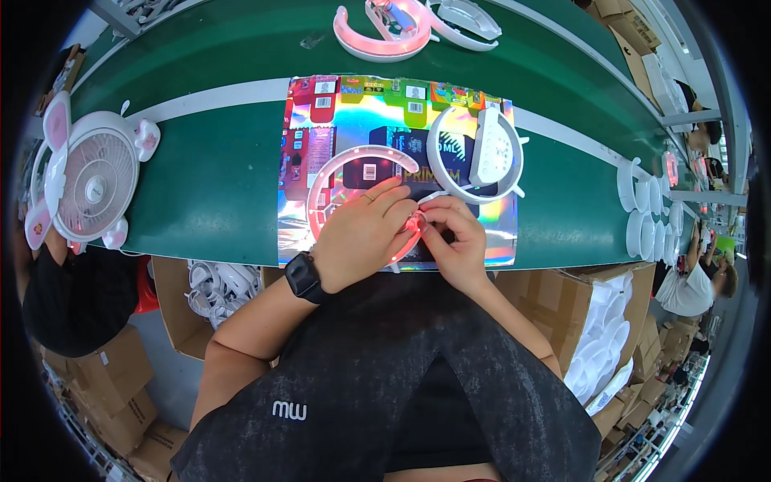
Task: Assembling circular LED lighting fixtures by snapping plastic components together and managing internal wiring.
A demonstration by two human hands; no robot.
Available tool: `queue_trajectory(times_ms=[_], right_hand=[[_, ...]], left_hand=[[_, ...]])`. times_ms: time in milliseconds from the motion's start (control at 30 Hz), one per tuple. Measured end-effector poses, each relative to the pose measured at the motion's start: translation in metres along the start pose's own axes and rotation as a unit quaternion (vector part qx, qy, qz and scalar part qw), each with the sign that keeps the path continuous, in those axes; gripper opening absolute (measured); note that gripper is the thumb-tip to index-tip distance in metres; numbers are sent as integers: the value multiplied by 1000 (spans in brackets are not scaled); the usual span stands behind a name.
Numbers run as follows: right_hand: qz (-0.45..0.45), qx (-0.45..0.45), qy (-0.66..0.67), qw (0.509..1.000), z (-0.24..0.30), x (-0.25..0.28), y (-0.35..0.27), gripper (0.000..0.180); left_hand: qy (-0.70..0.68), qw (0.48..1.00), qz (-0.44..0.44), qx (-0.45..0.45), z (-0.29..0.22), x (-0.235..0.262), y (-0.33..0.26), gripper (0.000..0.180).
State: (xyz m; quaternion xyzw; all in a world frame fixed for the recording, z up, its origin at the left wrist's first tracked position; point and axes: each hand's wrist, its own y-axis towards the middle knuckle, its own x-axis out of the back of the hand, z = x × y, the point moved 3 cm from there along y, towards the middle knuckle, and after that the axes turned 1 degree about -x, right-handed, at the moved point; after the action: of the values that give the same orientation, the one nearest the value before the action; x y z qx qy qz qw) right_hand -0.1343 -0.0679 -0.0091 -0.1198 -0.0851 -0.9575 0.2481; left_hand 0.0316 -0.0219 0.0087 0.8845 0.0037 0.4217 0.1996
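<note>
A white ring-shaped housing [317, 189] with pink-red lights glowing inside lies on a shiny printed sheet [502, 233] in front of me. My left hand [361, 237] lies over its lower part, gripping it with fingers and thumb. At the ring's lower right, my right hand [459, 241] is closed in a pinch beside my left fingertips. Red light shines between the two hands; the small piece in the pinch is hidden. Just beyond my right hand rests a second white ring [434, 161], with a white perforated half-round part [494, 153] leaning in it.
A white animal-eared fan [96, 189] stands on the green bench [213, 177] at the left. Farther back lie another lit ring [381, 56] and a white shell [466, 24]. White rings [642, 193] are stacked at the right. Boxes of white parts [225, 281] flank me below; people work on both sides.
</note>
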Motion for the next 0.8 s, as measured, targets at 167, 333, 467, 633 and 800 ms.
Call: queue_trajectory(times_ms=[167,333,467,633,800], right_hand=[[39,52,-14,998,-5,4,-11,19],[32,88,-37,995,-4,4,-14,18],[1,76,-38,996,-2,4,-11,20],[-24,15,-7,1000,-5,0,-11,25],[-14,1,-46,999,-1,-1,-7,31]], left_hand=[[50,998,10,-47,-10,10,5,32],[64,995,23,-69,-6,7,2,31],[49,999,-10,-22,-8,6,5,23],[77,997,11,-23,-6,-4,1,19],[28,998,-43,-29,2,3,-4,16]])
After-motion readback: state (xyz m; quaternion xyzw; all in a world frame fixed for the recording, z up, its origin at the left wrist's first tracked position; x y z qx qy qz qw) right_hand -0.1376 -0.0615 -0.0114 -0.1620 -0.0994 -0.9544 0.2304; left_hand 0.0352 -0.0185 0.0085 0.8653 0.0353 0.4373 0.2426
